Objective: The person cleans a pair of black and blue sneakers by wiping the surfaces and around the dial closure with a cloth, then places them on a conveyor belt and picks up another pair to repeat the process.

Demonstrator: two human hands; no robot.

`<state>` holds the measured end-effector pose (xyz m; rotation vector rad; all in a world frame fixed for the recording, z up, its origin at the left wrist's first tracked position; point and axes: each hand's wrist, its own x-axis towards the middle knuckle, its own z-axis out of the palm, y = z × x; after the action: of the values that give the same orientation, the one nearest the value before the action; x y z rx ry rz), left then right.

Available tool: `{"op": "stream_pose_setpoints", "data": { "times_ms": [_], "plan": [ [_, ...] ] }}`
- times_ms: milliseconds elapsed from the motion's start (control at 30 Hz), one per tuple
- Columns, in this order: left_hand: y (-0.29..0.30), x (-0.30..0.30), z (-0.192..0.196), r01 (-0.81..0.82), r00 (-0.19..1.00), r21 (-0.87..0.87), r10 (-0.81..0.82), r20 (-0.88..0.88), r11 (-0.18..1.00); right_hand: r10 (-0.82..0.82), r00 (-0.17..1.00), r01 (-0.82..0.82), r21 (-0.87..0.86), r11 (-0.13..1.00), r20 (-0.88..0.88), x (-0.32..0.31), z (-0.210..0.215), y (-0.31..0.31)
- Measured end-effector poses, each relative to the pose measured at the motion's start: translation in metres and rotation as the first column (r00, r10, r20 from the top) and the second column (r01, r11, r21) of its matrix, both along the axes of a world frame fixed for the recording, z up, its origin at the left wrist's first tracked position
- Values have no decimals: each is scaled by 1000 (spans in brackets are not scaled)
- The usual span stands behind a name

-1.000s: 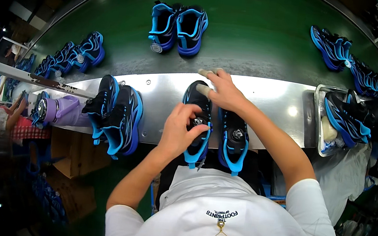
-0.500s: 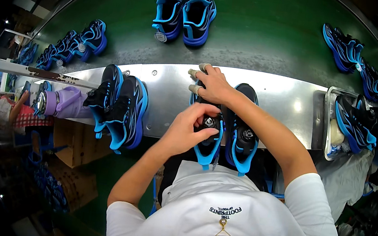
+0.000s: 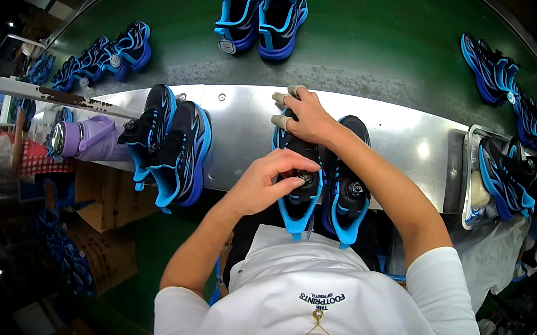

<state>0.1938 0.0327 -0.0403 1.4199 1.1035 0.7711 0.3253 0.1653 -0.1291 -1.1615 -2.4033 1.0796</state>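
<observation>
A black and blue sneaker (image 3: 296, 222) rests on the metal ledge with its heel toward me. My left hand (image 3: 265, 182) has its thumb and fingers pinched at the round black dial (image 3: 308, 178) on that sneaker's tongue. Across the toe lies my right hand (image 3: 310, 118), its fingers curving over the left side, with pale covers on several fingertips; its thumb is hidden. The matching sneaker (image 3: 347, 211) stands just to the right, its own dial (image 3: 354, 189) uncovered, beneath my right forearm.
Another sneaker pair (image 3: 181, 151) stands left on the ledge, beside a purple bottle (image 3: 96, 139) and a worn metal bar (image 3: 58, 98). Farther off, a pair (image 3: 259, 21) sits on the green surface (image 3: 375, 41). At right, a metal tray (image 3: 465, 170) has a shoe over it.
My left thumb and fingers have come closer together over the dial, and that hand has shifted slightly right. My right hand stays on the toe.
</observation>
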Motion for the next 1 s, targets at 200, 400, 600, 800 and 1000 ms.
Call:
{"op": "stream_pose_setpoints", "data": {
  "times_ms": [200, 400, 600, 800, 1000],
  "plan": [
    [-7, 22, 6, -205, 943, 183, 244, -225, 961, -20, 999, 20, -11, 1000, -34, 1, -6, 2],
    [3, -1, -2, 27, 999, -25, -26, 19, 999, -15, 999, 12, -54, 998, -42, 2, 3, 0],
    [-20, 25, -2, -309, 859, 204, 364, -361, 929, -97, 995, 97, -42, 994, -1, 4, 14, -4],
    [-13, 20, -17, -275, 940, 134, 296, -170, 952, -108, 993, 107, -26, 994, -42, 2, 0, 2],
    [-2, 5, -12, -90, 989, 116, 102, -106, 989, -220, 960, 208, -81, 975, -176, 6, -4, 3]
  ]
}}
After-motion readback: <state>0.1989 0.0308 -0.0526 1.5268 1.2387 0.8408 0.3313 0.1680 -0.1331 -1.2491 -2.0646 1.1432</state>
